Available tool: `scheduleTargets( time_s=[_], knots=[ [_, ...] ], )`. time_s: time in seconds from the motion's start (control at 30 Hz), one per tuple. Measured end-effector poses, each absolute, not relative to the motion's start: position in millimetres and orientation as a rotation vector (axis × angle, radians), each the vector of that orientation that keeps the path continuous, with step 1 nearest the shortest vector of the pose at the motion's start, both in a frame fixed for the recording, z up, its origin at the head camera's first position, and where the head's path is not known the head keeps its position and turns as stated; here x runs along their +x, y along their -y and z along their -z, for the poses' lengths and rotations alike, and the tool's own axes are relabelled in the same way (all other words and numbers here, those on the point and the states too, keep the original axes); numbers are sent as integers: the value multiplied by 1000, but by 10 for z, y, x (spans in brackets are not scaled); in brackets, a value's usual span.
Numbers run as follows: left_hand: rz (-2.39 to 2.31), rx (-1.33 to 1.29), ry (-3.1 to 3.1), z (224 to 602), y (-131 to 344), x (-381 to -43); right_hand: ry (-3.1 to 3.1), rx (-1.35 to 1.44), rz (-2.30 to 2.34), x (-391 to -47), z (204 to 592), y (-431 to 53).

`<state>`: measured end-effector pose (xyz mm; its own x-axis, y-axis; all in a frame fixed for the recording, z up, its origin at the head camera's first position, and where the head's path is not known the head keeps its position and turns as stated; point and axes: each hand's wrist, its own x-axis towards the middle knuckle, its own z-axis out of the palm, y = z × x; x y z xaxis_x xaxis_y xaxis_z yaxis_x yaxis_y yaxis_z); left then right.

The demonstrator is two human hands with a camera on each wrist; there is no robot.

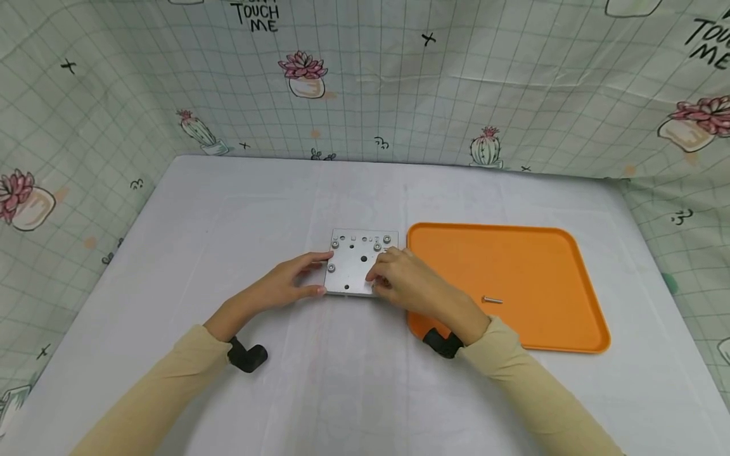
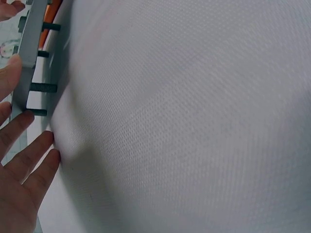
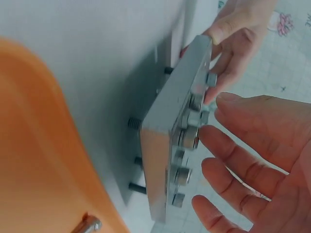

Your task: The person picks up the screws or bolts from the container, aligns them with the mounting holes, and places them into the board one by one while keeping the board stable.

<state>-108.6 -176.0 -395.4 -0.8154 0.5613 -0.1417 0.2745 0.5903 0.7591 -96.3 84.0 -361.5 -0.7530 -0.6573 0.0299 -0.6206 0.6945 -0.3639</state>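
Note:
A silver metal plate (image 1: 355, 273) with holes stands on the white table on several bolts, whose threaded ends (image 2: 43, 88) stick out below it. Bolt heads (image 3: 183, 175) rise from its top face. My left hand (image 1: 283, 280) touches the plate's left edge with thumb and forefinger, its other fingers extended and spread. Over the plate's lower right part is my right hand (image 1: 413, 283). In the right wrist view its loosely bent fingers (image 3: 238, 155) are beside a bolt head, the thumb apart from the forefinger; in the head view that hand hides this corner.
An orange tray (image 1: 513, 253) lies just right of the plate, partly under the right forearm. One loose bolt (image 1: 493, 300) lies on it. A patterned cloth (image 1: 388, 95) hangs behind the table. Each wrist wears a black camera mount (image 1: 247, 356).

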Motion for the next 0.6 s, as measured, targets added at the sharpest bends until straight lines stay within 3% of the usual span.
scheduleTargets(
  time_s=[0.6],
  knots=[
    [-1081, 654, -2460, 3972, 1764, -1084, -2826, -690, 468, -1138, 3592, -1341]
  ],
)
